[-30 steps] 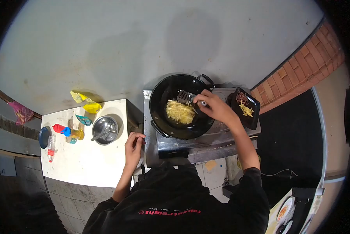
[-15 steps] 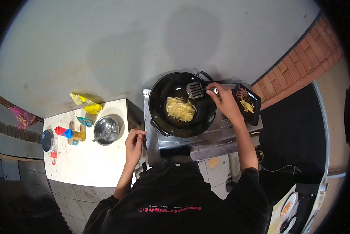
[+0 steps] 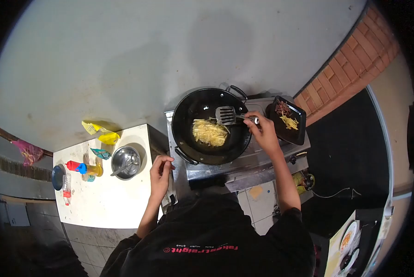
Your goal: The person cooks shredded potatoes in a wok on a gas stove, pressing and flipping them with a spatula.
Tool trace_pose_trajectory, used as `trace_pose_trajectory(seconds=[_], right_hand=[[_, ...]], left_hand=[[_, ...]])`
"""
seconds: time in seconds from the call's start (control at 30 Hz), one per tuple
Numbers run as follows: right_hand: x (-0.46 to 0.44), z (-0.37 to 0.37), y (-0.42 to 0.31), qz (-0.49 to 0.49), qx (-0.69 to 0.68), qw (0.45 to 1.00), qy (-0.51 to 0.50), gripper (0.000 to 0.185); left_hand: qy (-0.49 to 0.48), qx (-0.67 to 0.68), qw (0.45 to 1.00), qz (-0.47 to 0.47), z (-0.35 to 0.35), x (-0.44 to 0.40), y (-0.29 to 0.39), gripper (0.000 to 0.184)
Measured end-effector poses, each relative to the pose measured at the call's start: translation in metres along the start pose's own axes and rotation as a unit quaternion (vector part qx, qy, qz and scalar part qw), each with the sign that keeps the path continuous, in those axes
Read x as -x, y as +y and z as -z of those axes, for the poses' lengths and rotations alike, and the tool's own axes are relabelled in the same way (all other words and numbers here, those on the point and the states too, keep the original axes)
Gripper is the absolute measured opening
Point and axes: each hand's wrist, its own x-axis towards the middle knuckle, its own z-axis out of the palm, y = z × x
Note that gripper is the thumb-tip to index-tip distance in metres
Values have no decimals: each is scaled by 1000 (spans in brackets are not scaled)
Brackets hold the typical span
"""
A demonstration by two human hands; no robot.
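Note:
A black two-handled wok (image 3: 184, 143) sits on the steel stove, with a clump of pale yellow shreds (image 3: 209, 132) in its middle. My right hand (image 3: 262, 127) is closed round the handle of a slotted spatula (image 3: 226, 115). The spatula's metal head lies over the upper right edge of the shreds; whether it presses on them I cannot tell. My left hand (image 3: 160, 169) hovers near the stove's left edge, fingers loosely bent and thumb a little apart, with nothing visible in it.
Right of the wok, a black tray (image 3: 295, 135) holds dark red and yellow shreds. On the white table (image 3: 110, 203) at left stand a steel bowl (image 3: 123, 157) with a spoon, squeeze bottles (image 3: 84, 169) and a yellow packet (image 3: 106, 136). A wall (image 3: 137, 51) rises behind the stove.
The spatula head has moved slightly left and down, nearer the shreds, and shows flatter. My left hand stays near the stove's left edge. The whole view has shifted slightly.

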Motion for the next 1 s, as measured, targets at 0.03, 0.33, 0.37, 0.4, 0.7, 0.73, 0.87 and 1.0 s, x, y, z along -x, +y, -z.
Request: trace_pose_trajectory(seconds=[0.03,0.33,0.37,0.4,0.7,0.73,0.87,1.0], right_hand=[[1,0,-1,-4,0,1000,-9,19],[9,-2,-2,49,3,999,-1,20],[8,-3,-1,71,6,997,3,21],[7,-3,-1,70,6,998,3,21],[-3,-11,-9,95,35,995,-6,19],[-3,-11,-9,96,40,995,-12,19],[-6,-15,-8,87,42,995,-21,18],[-16,-14,-11,133,42,990,-4,17]], left_hand=[[-10,-2,1000,-6,-3,-2,1,12],[-40,5,999,-22,-10,-3,-1,12],[-37,14,999,-27,-9,-3,-2,12],[-38,14,999,-25,-9,-2,-4,12],[-15,30,999,3,-8,9,-4,12],[-9,25,1000,6,-7,10,-4,11],[1,37,999,-3,-3,11,-8,11],[12,44,999,-2,-1,14,1,10]])
